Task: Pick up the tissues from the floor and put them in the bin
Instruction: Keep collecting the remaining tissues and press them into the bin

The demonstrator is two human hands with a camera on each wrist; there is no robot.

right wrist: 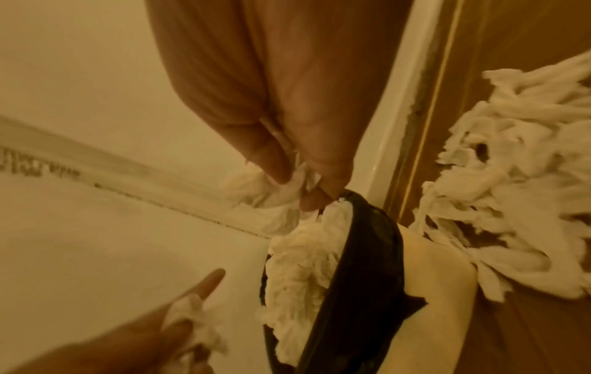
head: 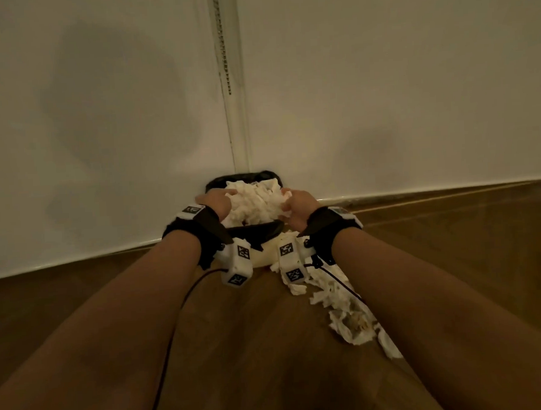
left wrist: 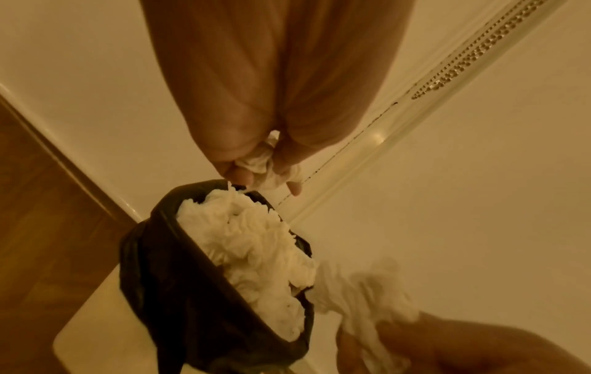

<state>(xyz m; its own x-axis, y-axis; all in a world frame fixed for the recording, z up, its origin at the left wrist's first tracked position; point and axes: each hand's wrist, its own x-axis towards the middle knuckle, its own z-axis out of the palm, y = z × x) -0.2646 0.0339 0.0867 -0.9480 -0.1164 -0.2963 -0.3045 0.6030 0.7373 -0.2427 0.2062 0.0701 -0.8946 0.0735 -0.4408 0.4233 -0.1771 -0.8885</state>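
A small cream bin (head: 262,258) lined with a black bag (left wrist: 179,291) stands on the floor in the corner, heaped with white tissues (head: 256,202). My left hand (head: 216,204) hovers over the bin's left rim and pinches a crumpled tissue wad (left wrist: 259,164). My right hand (head: 297,206) is over the right rim, fingers curled round another tissue wad (right wrist: 272,189). More torn tissues (head: 340,307) trail across the wooden floor to the right of the bin.
White walls meet in a corner right behind the bin, with a bead chain (head: 223,44) hanging there. A white skirting board (head: 419,190) runs along the wooden floor (head: 239,347). A dark cable (head: 175,329) hangs from my left wrist.
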